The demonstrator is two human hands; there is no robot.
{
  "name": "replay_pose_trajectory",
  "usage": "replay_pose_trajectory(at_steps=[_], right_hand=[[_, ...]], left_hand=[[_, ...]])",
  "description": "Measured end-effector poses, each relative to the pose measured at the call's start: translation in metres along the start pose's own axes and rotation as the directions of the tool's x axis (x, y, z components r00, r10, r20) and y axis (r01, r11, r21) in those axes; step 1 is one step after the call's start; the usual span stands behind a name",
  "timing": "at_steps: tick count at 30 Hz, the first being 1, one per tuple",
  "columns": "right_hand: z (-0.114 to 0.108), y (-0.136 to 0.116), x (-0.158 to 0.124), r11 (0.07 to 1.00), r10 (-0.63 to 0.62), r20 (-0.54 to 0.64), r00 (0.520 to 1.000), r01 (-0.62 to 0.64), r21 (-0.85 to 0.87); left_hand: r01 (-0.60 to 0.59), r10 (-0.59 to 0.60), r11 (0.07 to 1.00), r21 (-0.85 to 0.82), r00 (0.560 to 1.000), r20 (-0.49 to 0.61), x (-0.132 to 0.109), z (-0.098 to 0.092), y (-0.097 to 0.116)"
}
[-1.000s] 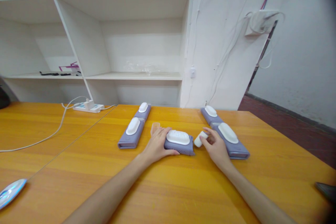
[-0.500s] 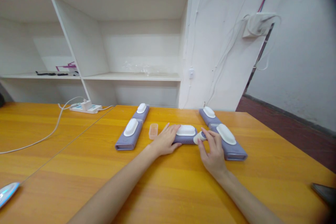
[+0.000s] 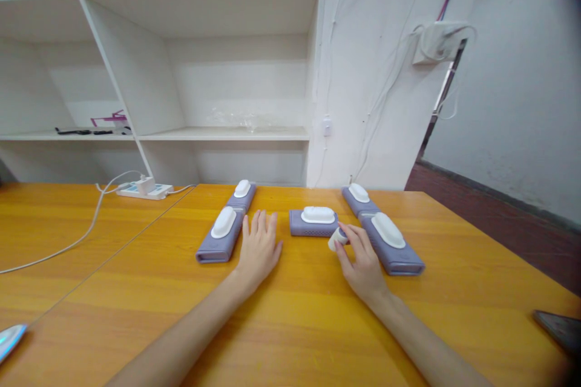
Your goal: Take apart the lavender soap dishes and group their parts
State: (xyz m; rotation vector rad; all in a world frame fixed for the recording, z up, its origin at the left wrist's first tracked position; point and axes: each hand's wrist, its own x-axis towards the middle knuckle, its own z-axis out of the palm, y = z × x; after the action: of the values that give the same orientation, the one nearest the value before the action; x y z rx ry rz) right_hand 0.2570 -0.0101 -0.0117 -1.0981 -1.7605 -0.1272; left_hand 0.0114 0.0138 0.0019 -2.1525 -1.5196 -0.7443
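My left hand (image 3: pixel 258 249) is stretched out low over the table, fingers spread, beside the left row of purple boxes; the small clear case seen before is hidden, apparently beneath it. Between thumb and fingers, my right hand (image 3: pixel 364 263) pinches a small white cylinder with a purple end (image 3: pixel 335 241). Just behind that cylinder lies the middle purple box (image 3: pixel 302 228), topped by a white oblong piece (image 3: pixel 318 216). Two purple boxes form the left row (image 3: pixel 219 249), and two more form the right row (image 3: pixel 405 260), each with a white oblong piece on top.
On the wooden table (image 3: pixel 290 326), a power strip (image 3: pixel 157 191) with a plugged-in white cable stands at the back left. A computer mouse (image 3: pixel 9 341) is at the left edge, and a dark flat object (image 3: pixel 558 326) at the right. White shelving (image 3: pixel 227 133) rises behind.
My left hand has let go of the middle box and moved left, over where the clear case lay. My right hand has drawn slightly back from the box, still holding the white cylinder.
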Motion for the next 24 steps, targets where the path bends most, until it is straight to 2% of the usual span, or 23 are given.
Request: replay_pose_trajectory(at_steps=[3,6,9,11,13,15,18,24], right_hand=[[-0.001,-0.001,0.001,1.0,0.013,0.009,1.0,-0.013,0.018],[-0.002,-0.003,0.001,0.997,0.06,-0.006,0.998,-0.06,0.054],[0.002,-0.008,0.0,0.962,0.215,-0.004,0.977,-0.212,0.17],[0.007,-0.014,-0.001,0.89,0.35,0.021,0.937,-0.339,0.305],[0.012,-0.021,-0.003,0.807,0.432,0.061,0.9,-0.416,0.42],[0.015,-0.028,-0.004,0.779,0.441,0.084,0.894,-0.428,0.458],[0.015,-0.034,-0.005,0.827,0.402,0.1,0.91,-0.408,0.386],[0.018,-0.029,-0.005,0.885,0.35,0.238,0.906,-0.403,0.234]], left_hand=[[0.097,-0.096,0.995,-0.027,0.994,0.05,-0.004,0.001,-0.016],[0.115,-0.101,0.984,-0.133,0.989,0.11,-0.008,0.006,-0.02],[0.03,0.011,0.954,-0.297,0.991,0.134,-0.014,0.004,-0.012],[-0.037,0.108,0.909,-0.415,0.983,0.147,-0.019,-0.003,-0.003],[-0.073,0.176,0.865,-0.496,0.971,0.163,-0.022,-0.012,0.005],[-0.091,0.222,0.835,-0.543,0.958,0.18,-0.025,-0.019,0.011],[-0.102,0.278,0.779,-0.619,0.94,0.195,-0.026,-0.022,0.015],[-0.015,0.268,0.654,-0.756,0.939,0.213,-0.025,-0.016,0.013]])
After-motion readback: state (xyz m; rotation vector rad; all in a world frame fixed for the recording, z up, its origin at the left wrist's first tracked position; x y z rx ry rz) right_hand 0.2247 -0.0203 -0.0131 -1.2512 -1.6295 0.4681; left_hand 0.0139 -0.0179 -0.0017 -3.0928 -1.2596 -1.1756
